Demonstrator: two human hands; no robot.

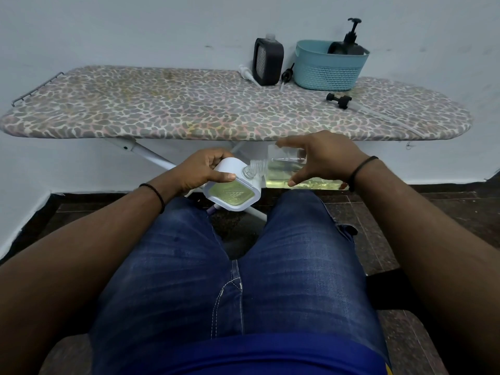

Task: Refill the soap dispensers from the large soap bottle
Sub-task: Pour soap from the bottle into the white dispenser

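Yellow-green soap mid-pour into white dispenser [232, 189].
Your left hand [201, 169] fingers grip it, right hand [320, 158] fingers hold large soap bottle [286, 171] tipped; black dispenser [267, 62] on surface [162, 109] looks unfilled.

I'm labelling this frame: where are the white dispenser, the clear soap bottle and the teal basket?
White square plastic dispenser [232, 194], head view: green front window.
Clear large soap bottle [284, 169], head view: side wall.
Teal plastic basket [324, 74], head view: mesh front wall.

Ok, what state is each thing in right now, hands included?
Large soap bottle: tipped on its side, neck at the dispenser's mouth, part full of yellowish soap.
White dispenser: uncapped, tilted, greenish soap inside.
Left hand: grips the white dispenser.
Right hand: holds the large soap bottle.
Black dispenser: upright on the ironing board, pump off.
Basket: upright, holds a dispenser with pump on.
Loose pumps: lying on the board.
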